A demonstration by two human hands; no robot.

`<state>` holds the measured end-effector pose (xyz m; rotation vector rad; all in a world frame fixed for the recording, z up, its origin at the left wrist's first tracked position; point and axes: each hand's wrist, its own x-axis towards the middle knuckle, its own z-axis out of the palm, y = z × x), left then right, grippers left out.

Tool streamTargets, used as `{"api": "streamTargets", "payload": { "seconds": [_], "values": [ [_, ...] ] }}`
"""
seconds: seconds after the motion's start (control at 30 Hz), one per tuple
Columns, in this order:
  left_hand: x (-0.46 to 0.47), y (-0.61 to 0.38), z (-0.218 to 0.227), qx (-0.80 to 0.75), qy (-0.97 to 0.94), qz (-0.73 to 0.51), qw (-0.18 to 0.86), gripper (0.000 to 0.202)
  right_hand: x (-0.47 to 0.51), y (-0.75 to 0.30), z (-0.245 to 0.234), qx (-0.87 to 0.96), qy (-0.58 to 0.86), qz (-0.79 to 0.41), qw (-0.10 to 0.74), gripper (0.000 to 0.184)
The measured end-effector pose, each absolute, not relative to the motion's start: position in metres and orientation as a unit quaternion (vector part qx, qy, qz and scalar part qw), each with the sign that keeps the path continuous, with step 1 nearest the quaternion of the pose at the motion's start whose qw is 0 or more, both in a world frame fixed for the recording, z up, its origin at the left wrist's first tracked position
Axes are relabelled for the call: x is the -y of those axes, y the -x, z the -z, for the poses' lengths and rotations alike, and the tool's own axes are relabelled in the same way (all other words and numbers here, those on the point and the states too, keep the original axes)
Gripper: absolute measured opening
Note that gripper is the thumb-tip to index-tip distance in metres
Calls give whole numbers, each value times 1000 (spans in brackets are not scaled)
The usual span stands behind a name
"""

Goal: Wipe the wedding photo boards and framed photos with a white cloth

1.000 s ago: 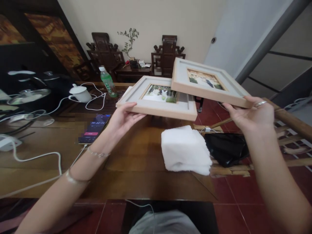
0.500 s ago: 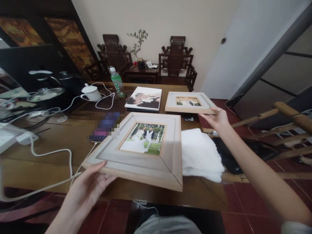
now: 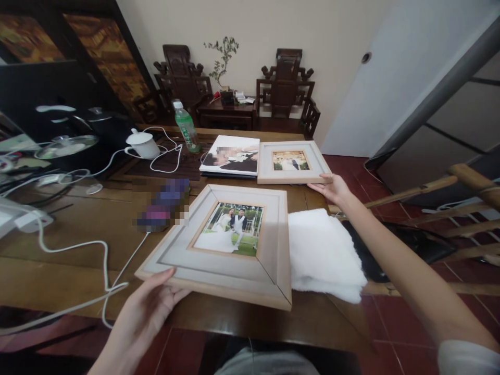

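My left hand [image 3: 156, 299] grips the near left edge of a large picture frame [image 3: 273, 245], thumb on top and fingers beneath. The frame is pale wood, with a photo of two people on grass. Farther off to the right, my right hand [image 3: 330, 187] pinches the near right corner of a second picture frame [image 3: 269, 177], which holds a smaller photo. That frame lies low over the table beside a white and black photo book [image 3: 230, 156]. A folded white cloth [image 3: 324, 255] rests on the table just right of the nearer frame.
A phone [image 3: 166, 200] on a charging cable lies left of the near frame. Behind it stand a lidded white cup [image 3: 141, 145] and a green-labelled bottle [image 3: 186, 127]. White cables [image 3: 105, 255] wind across the left of the table. A wooden chair [image 3: 414, 195] stands at the right.
My right hand has moved the second frame left and lowered it, close against the photo book. The nearer frame, in my left hand, has barely shifted.
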<state>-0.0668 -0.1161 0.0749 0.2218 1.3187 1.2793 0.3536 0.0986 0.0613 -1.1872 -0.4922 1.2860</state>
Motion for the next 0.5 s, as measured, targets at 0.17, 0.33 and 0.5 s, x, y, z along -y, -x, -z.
{"api": "streamTargets", "payload": {
  "seconds": [0.17,0.33,0.5],
  "values": [
    [107,61,-74,-558,-74,-566,602,36,-106,-355,-55,246,527,-517,628,20],
    [104,55,-74,-551,-80,-570,604,23,-107,-353,-54,265,552,-501,612,14],
    [102,53,-75,-549,-73,-576,602,18,-114,-348,-59,257,579,-493,596,17]
  ]
}}
